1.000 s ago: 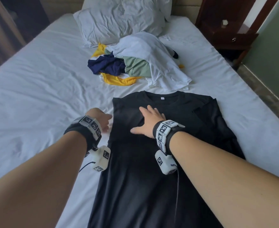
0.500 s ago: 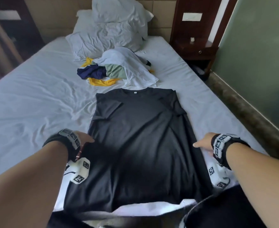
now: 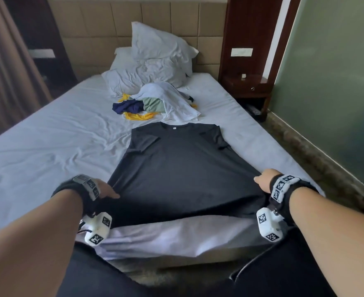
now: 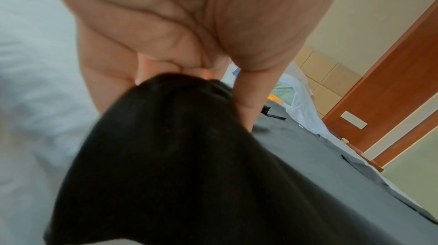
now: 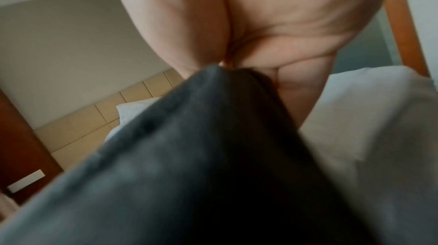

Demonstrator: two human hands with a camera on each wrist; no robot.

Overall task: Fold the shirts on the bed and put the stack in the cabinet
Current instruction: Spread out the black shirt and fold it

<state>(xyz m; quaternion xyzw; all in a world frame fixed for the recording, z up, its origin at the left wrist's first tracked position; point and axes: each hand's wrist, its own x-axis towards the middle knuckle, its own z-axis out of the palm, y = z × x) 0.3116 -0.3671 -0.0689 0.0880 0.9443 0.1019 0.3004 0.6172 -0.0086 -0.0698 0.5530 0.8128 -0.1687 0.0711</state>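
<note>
A black cotton T-shirt (image 3: pixel 181 168) is being held flat on the white-sheeted bed (image 3: pixel 48 146), collar far, sleeves folded in. Its near left hem corner is being pinched by the left hand (image 3: pixel 105 189), its near right corner by the right hand (image 3: pixel 264 182), fingers (image 4: pixel 246 110) clenched on cloth. A heap of mixed unfolded shirts (image 3: pixel 155 103) is lying beyond.

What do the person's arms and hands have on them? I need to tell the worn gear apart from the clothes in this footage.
Both forearms are bare, with no sleeves or gloves. The left hand and right hand each sit ahead of a black wrist strap carrying white blocks printed with black square markers. A white camera housing with similar markers hangs under each wrist; a thin dark cable trails from the left one.
</note>
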